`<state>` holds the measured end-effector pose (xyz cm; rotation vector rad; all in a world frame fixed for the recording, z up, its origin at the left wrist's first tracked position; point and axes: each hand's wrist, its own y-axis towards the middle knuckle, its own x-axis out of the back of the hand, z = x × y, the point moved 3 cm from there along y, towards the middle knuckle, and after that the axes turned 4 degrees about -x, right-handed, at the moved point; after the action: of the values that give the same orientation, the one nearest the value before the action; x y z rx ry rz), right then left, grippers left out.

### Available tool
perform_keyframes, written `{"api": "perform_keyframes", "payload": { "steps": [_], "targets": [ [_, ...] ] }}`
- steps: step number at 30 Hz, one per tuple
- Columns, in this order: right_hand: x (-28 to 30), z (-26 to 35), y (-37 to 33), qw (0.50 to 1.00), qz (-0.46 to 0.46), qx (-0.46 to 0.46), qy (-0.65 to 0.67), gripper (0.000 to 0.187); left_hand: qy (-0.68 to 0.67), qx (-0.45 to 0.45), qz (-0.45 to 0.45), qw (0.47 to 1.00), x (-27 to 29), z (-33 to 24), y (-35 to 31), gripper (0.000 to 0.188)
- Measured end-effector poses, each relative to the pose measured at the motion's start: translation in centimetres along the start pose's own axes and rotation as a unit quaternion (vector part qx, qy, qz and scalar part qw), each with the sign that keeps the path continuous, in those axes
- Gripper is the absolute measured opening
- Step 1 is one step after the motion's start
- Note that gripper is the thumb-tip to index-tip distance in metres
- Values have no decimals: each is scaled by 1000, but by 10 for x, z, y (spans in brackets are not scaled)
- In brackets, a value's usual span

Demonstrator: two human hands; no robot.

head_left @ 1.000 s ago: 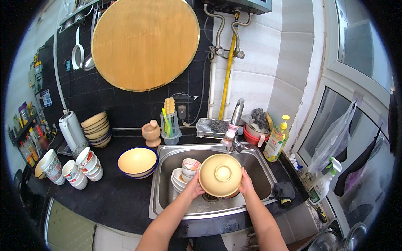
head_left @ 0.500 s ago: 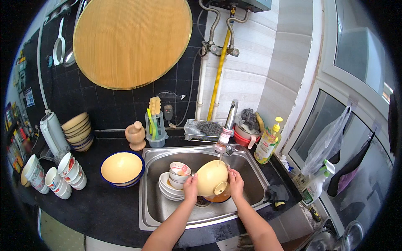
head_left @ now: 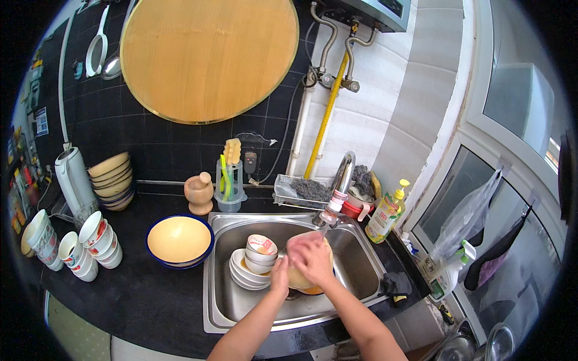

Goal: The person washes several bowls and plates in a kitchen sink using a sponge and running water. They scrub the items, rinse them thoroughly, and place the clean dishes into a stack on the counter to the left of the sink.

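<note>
Over the steel sink (head_left: pixel 361 289) my left hand (head_left: pixel 280 278) grips the left side of a cream bowl (head_left: pixel 299 278). My right hand (head_left: pixel 316 262) reaches across the bowl with its fingers stretched out against the surface; the fingertips smear into a pinkish blur, so fine detail is lost. The faucet (head_left: pixel 334 207) stands just above the hands. Left of the bowl, small white bowls (head_left: pixel 260 257) rest on white dishes (head_left: pixel 244 275) in the basin. Another bowl with an orange-brown inside (head_left: pixel 311 290) shows partly beneath the cream bowl.
Blue-rimmed cream bowls (head_left: pixel 179 240) stand on the black counter (head_left: pixel 156 295) left of the sink, with stacked white cups (head_left: pixel 102 240) further left. Behind are a wooden mortar (head_left: pixel 199 195), a utensil holder (head_left: pixel 230 186) and a wire rack (head_left: pixel 304 191). A yellow pump bottle (head_left: pixel 386 213) stands right.
My right hand has moved from the bowl's right edge across its surface toward the left. The bowl has turned and is now partly covered. The view has shifted slightly.
</note>
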<state>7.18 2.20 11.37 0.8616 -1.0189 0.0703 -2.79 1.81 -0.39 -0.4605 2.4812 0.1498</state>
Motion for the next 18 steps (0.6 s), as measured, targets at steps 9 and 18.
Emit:
{"api": "perform_keyframes", "payload": {
  "steps": [9, 18],
  "targets": [
    [-19, -62, -2, 962, -79, -228, 131, 36, 9, 14, 14, 1000, -14, -16, -10, 28],
    [-6, 10, -1, 996, -57, 23, 61, 23, -36, -3, 14, 999, -8, -10, -8, 28]
  ]
}}
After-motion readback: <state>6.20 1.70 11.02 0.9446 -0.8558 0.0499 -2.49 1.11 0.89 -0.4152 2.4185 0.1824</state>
